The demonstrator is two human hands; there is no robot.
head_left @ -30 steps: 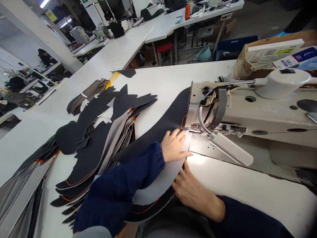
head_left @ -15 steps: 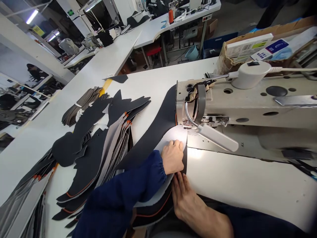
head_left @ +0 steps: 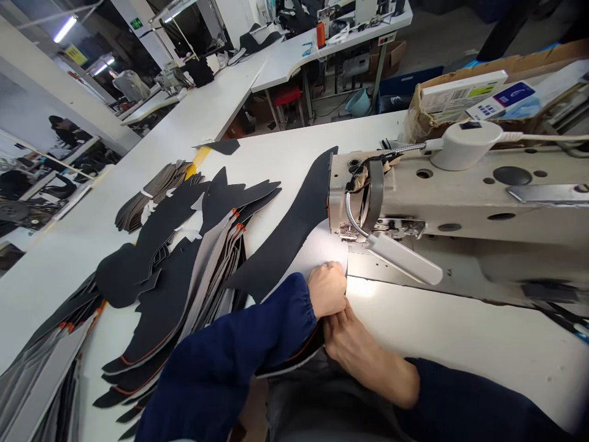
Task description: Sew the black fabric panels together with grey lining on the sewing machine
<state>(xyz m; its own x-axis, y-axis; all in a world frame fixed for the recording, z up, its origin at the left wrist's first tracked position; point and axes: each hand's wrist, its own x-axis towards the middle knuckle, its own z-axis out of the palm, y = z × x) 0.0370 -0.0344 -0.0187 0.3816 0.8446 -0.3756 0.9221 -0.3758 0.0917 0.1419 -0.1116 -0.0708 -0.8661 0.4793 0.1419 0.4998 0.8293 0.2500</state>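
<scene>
The grey-lined black shoe-upper panel is held at its edge by the left hand, fingers curled narrow, and is laid beside the presser foot of the sewing machine. The right hand is pressed close below; its fingers are partly hidden, and any grip cannot be confirmed. Stacked panels are placed to the left

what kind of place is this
Most likely a sewing workshop or small factory making shoes or similar goods. An industrial sewing machine sits at the bench, stacks of cut black panels lie beside it, and long white worktables with more machines run behind.
</scene>
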